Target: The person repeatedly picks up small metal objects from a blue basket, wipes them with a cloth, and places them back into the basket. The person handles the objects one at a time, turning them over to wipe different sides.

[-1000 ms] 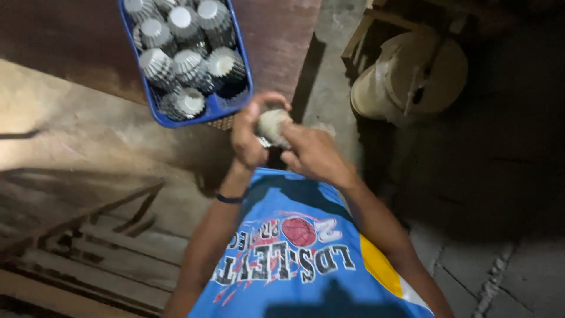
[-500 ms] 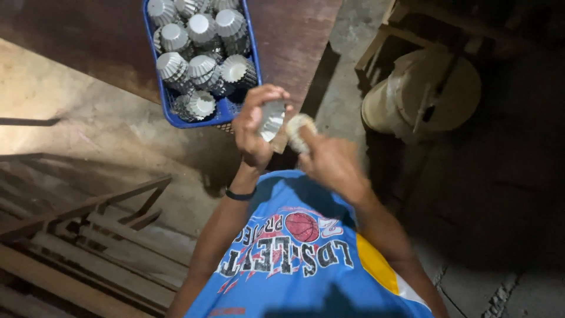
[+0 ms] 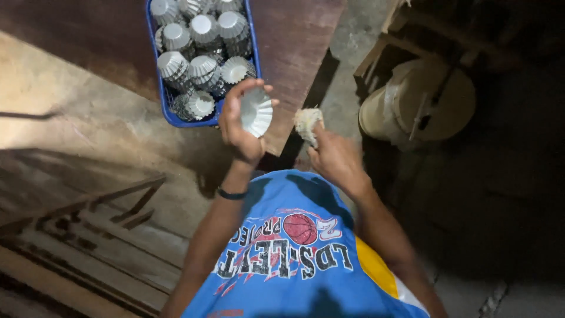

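Dim concrete floor spreads below me, with a brown wooden tabletop [image 3: 294, 41] running across the upper middle of the frame. My left hand [image 3: 240, 126] curls around a fluted metal mould [image 3: 257, 112], gripping it at centre frame. My right hand [image 3: 334, 158] pinches a pale fibrous scrubber [image 3: 308, 122] just right of it. Above them, a blue basket [image 3: 166, 109] holds more moulds [image 3: 203, 50].

Metal, plastic, fibre and wood

A fluted mould [image 3: 257, 112] of thin, shiny metal is seen, like the moulds [image 3: 200, 53] in the smooth blue plastic crate [image 3: 170, 116]; a rough, fibrous pale wad [image 3: 307, 122] is seen; the worktop [image 3: 300, 41] is of matt, dark brown wood.
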